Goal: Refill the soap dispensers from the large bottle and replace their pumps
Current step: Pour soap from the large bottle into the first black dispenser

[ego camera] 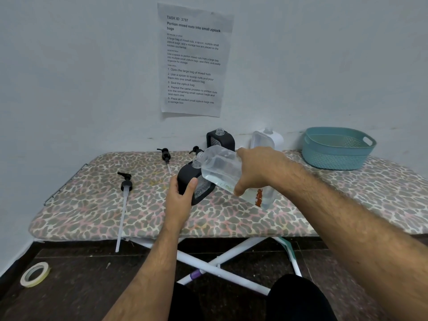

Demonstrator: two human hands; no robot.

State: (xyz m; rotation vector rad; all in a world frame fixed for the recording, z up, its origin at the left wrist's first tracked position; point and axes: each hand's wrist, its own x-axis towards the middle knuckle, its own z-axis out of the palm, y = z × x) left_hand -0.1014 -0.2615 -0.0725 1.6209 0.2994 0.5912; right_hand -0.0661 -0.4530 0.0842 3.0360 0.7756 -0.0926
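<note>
My left hand (179,198) grips a black soap dispenser (188,181) standing on the ironing board, its clear neck open and pump off. My right hand (257,170) holds the large clear bottle (222,172) tilted to the left, its mouth right above the dispenser's neck. Clear liquid sits in the bottle. A second black dispenser (220,140) and a white dispenser (266,140) stand at the back by the wall, both without pumps. Three black pumps lie on the board: one at the left (126,184), one at the back (165,155), one partly hidden behind the bottle (195,150).
The leopard-print ironing board (115,216) stands against a white wall. A teal basket (337,148) sits at the back right. A roll of tape (34,274) lies on the dark floor at the left. A printed sheet (193,61) hangs on the wall.
</note>
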